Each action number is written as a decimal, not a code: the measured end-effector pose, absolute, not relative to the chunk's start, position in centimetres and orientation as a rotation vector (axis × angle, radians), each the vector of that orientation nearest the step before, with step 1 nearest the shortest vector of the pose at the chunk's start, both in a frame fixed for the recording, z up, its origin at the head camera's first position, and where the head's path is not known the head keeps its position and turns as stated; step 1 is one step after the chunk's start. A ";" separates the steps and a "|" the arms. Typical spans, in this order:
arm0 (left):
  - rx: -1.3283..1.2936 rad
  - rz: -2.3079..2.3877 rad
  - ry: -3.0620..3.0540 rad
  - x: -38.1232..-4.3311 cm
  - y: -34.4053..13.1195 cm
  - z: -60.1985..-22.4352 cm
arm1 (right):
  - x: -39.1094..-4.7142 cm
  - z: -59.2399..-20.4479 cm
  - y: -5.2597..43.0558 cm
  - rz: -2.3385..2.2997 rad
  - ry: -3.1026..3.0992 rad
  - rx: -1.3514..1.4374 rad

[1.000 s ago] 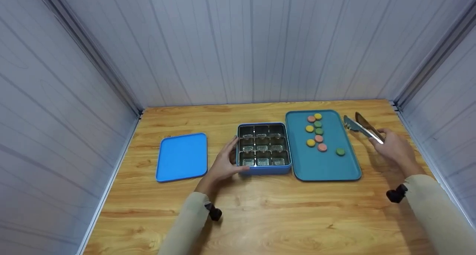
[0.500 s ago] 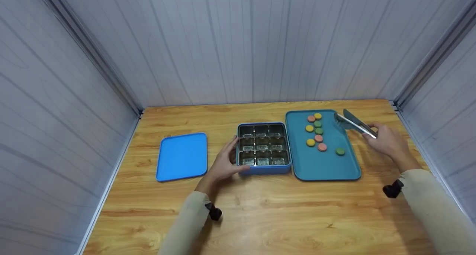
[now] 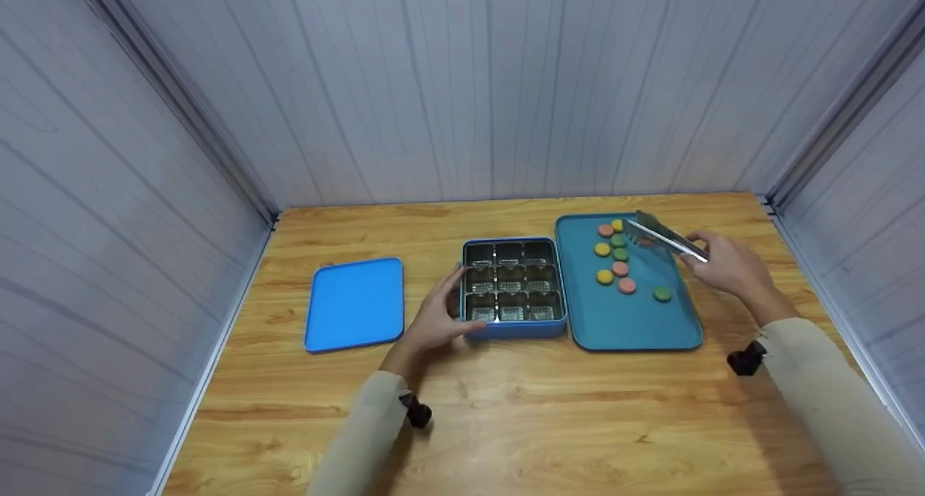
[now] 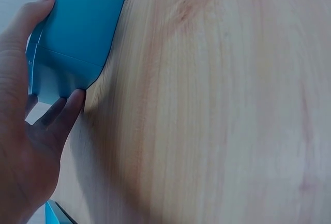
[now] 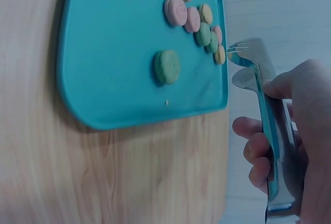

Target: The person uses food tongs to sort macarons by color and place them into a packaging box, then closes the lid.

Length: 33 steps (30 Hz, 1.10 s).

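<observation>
My left hand (image 3: 439,321) holds the near left corner of a blue tin box (image 3: 514,330), thumb along the front wall and fingers at the left side. Inside the box sits a dark, shiny divided insert (image 3: 510,279) with several compartments. In the left wrist view, the fingers (image 4: 67,113) touch the blue wall. My right hand (image 3: 730,264) grips metal serving tongs (image 3: 668,239), whose parted tips hang over the far right of the teal tray (image 3: 632,326). Yellow, pink and green macarons lie on that tray, with one green macaron (image 5: 167,67) apart from the others.
A flat blue square lid (image 3: 354,305) lies on the wooden table (image 3: 520,416), left of the box. The tray stands close against the box's right side. Pale panel walls (image 3: 448,84) enclose the table at the back and both sides.
My right hand has carried the tongs leftward, from beyond the tray's right edge to above its far right part. The left hand, box, lid and macarons stay where they were.
</observation>
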<state>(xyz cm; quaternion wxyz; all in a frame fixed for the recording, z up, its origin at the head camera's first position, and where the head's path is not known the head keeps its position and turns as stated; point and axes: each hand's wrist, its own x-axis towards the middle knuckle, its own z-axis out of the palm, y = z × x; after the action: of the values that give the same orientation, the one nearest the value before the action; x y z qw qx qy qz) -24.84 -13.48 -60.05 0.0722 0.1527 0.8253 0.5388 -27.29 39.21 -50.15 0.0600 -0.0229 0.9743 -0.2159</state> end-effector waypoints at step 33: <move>0.448 1.606 2.495 -24.8 -13.4 -60.0 | -29.0 -51.5 34.1 -0.590 2.892 -0.145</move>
<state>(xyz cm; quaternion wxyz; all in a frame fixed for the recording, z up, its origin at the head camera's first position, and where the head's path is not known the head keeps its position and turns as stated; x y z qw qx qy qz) -24.78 -13.42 -59.99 0.0704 0.1488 0.8295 0.5337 -29.00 34.14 -51.51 0.0930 -0.0489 0.9744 -0.1986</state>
